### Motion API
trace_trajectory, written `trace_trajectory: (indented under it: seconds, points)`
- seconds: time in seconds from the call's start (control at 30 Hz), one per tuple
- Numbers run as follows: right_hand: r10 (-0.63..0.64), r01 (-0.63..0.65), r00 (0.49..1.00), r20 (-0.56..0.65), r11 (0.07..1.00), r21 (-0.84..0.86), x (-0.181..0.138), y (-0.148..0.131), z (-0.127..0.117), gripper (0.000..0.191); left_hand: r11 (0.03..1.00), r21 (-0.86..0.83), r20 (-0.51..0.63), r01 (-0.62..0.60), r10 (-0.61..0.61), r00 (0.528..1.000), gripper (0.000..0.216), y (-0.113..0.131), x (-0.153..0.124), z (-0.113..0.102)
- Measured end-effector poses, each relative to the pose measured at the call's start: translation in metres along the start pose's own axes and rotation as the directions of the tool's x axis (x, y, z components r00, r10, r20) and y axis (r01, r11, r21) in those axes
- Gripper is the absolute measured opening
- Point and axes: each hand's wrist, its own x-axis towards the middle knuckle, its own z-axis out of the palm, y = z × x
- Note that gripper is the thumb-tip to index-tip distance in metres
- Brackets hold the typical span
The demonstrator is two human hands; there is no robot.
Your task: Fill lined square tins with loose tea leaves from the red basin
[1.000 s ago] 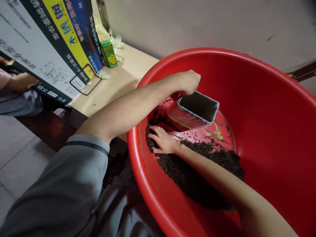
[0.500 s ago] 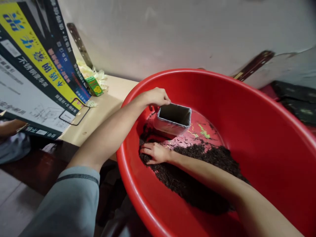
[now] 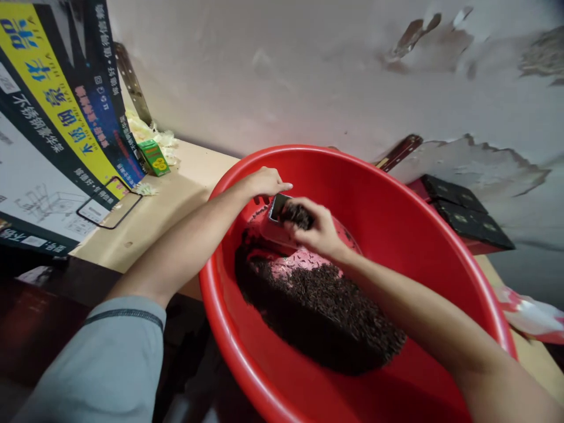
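A wide red plastic tub stands before me with a heap of dark, dry, tea-like leaves on its bottom. In it, near the far left wall, is a small open-topped rectangular box. My left hand is at the box's far left corner, fingers curled down beside it and thumb over the rim. Closed round a clump of the dark leaves, my right hand is over the box's opening and hides much of it.
A printed carton with a wire handle stands at left on a pale tabletop, beside a small green box. Black-topped boxes sit behind the tub at right, near a red and white plastic bag. Behind is a peeling wall.
My right hand has risen from the leaves at the tub's left side to the box's opening, carrying a clump. My left hand stays by the box. The view has shifted to the right.
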Motion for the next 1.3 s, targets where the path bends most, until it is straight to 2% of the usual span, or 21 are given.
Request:
trace_trajectory:
  seconds: [0.1,0.23,0.43,0.63,0.9,1.0,1.07,1.13,1.2,1.23,1.3]
  points:
    - [0.056,-0.053,0.99,-0.132,0.998,0.031,0.026,0.01,-0.022,0.033,1.0,-0.03,0.017,0.003,-0.003,1.0,0.043,-0.001,0.0,-0.001]
    - [0.1,-0.092,0.989,-0.109,0.993,0.08,0.045,0.033,-0.029,0.038,0.995,-0.097,0.05,0.012,-0.007,0.999,0.037,0.0,0.002,0.0]
    - [0.171,-0.143,0.978,-0.117,0.966,0.213,0.044,0.047,-0.026,0.036,0.995,-0.103,0.019,0.01,-0.008,1.0,0.045,-0.002,0.001,-0.003]
    - [0.185,-0.117,0.968,-0.169,0.93,0.348,0.043,0.051,-0.024,0.031,0.991,-0.131,0.004,0.007,-0.007,1.0,0.038,-0.004,0.002,-0.001]
    - [0.152,-0.111,0.98,-0.132,0.956,0.272,0.04,0.053,-0.027,0.031,0.991,-0.129,0.0,-0.025,0.025,1.0,0.031,-0.007,0.006,0.001]
    - [0.077,-0.073,0.996,-0.035,0.992,0.1,0.04,0.054,-0.032,0.029,0.99,-0.14,0.02,0.0,0.003,1.0,0.031,-0.005,0.005,0.0]
    - [-0.03,0.039,0.992,0.12,0.997,-0.069,0.042,0.053,-0.037,0.03,0.99,-0.14,0.033,0.009,-0.005,0.999,0.032,-0.004,0.004,-0.001]
    - [-0.124,0.194,0.941,0.314,0.96,-0.201,0.043,0.05,-0.041,0.035,0.993,-0.121,0.042,0.012,-0.007,0.999,0.032,-0.003,0.003,0.0]
    - [-0.17,0.325,0.872,0.459,0.903,-0.281,0.043,0.044,-0.044,0.042,0.996,-0.088,0.035,0.013,-0.01,0.999,0.032,-0.002,0.003,0.001]
    - [-0.179,0.369,0.85,0.495,0.873,-0.318,0.043,0.041,-0.045,0.045,0.997,-0.072,0.026,0.011,-0.009,1.0,0.032,-0.002,0.003,0.003]
    - [-0.18,0.412,0.847,0.501,0.818,-0.402,0.04,0.034,-0.044,0.049,0.999,-0.046,0.008,0.009,-0.008,1.0,0.032,-0.001,0.003,0.004]
